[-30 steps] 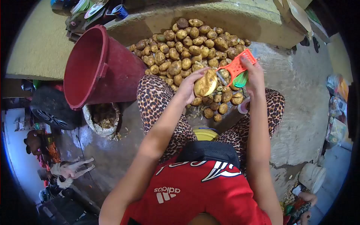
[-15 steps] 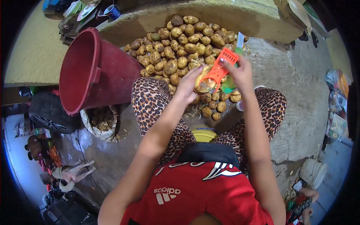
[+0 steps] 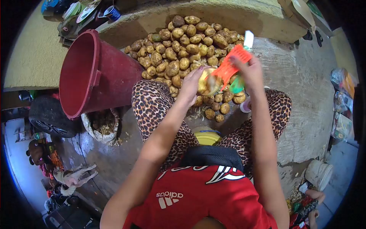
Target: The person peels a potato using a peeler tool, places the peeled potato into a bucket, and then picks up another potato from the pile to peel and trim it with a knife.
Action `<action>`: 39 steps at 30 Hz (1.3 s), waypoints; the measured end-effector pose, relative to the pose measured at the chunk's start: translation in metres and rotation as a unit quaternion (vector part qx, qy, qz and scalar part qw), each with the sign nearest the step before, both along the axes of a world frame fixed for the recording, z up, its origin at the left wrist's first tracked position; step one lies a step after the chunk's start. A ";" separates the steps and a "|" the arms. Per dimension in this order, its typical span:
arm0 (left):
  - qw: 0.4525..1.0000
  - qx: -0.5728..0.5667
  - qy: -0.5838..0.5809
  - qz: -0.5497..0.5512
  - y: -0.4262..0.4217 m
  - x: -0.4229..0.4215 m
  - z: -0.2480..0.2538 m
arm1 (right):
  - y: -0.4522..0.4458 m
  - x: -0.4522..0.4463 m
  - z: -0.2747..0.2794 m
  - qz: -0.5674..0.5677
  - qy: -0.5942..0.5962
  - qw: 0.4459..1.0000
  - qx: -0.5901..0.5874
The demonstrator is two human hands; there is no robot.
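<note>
My left hand (image 3: pixel 190 84) grips a partly peeled potato (image 3: pixel 203 81) whose bared side looks pale yellow. Fingers of my right hand (image 3: pixel 249 72) are wrapped round an orange peeler (image 3: pixel 234 61), blurred by motion, its lower end at the potato's right side. A knife with a pale blade (image 3: pixel 248 39) sticks up beyond the right hand, and a green part (image 3: pixel 236 84) shows below that hand; how they are held is partly hidden. Behind both hands lies a large heap of brownish potatoes (image 3: pixel 172 68) on the floor.
A big dark red bucket (image 3: pixel 110 76) leans at the left, above a white sack (image 3: pixel 102 133) with scraps. Between my legs is a yellow container (image 3: pixel 207 138). A dog (image 3: pixel 74 177) lies at lower left; a white bucket (image 3: pixel 318 174) and another person's arm (image 3: pixel 314 194) are at lower right.
The orange peeler has moved left from above the heap to the potato, then slightly back right. The knife blade has come into view above my right hand. The view has shifted slightly.
</note>
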State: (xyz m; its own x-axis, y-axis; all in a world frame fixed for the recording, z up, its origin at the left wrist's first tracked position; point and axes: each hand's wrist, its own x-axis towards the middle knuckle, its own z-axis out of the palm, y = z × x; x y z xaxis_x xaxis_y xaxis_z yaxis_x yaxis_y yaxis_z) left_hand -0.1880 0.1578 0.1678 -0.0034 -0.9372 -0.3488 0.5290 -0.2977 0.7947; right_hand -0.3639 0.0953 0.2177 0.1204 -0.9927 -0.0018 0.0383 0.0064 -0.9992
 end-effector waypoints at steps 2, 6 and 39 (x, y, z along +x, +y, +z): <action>0.999 -0.013 0.026 -0.012 0.000 -0.001 0.002 | 0.007 0.008 -0.017 0.028 0.121 0.990 -0.067; 0.999 -0.009 -0.001 -0.047 0.000 0.001 0.005 | 0.000 0.010 -0.001 0.000 0.019 0.998 -0.061; 0.964 0.105 0.244 -0.010 -0.009 -0.006 -0.014 | 0.019 0.024 -0.005 0.016 0.081 0.989 -0.123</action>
